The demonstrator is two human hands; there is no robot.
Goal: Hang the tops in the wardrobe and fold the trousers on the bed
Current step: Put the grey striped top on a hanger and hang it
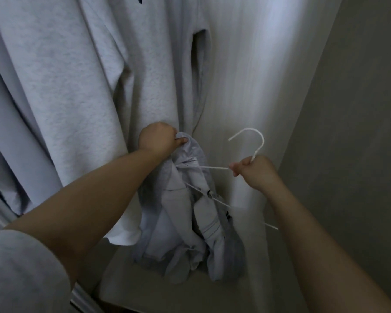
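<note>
Hanger (246,152) is the landmark: white wire, hook up, gripped at the neck by the right hand (254,171), fingers curled tight round it. Grey top (190,213) hangs bunched just left of and below hanger, one wire arm poked into its neck opening. Left hand (159,138), left of hanger, pinches the top's collar edge in a closed fist. Hung grey sweatshirts (77,86) fill the wardrobe up and left of hanger; pale wardrobe wall (246,75) behind it.

Risks, as judgement: top is twisted, so the other wire arm may snag the fabric or stretch the collar. If the left pinch lets go early, top likely slides off onto the wardrobe floor (133,279) below hanger. Hook could also catch the hung sweatshirts.
</note>
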